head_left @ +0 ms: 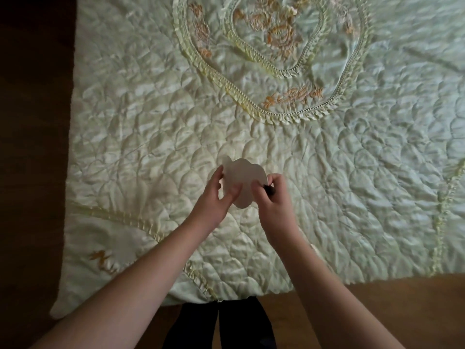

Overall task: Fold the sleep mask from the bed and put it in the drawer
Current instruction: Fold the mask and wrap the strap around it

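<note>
The sleep mask is held just above the quilted bed, pinched at one edge by the left hand and, with its dark strap, by the right hand. It is judged light, soft and limp, best gripped at opposite ends so the fold stays closed.

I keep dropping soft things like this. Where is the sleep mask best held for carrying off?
Probably pinch the sleep mask at both side edges, as the left hand and right hand do now. It is thin, flat and already doubled, so a side grip should keep the layers and dark strap together.
</note>
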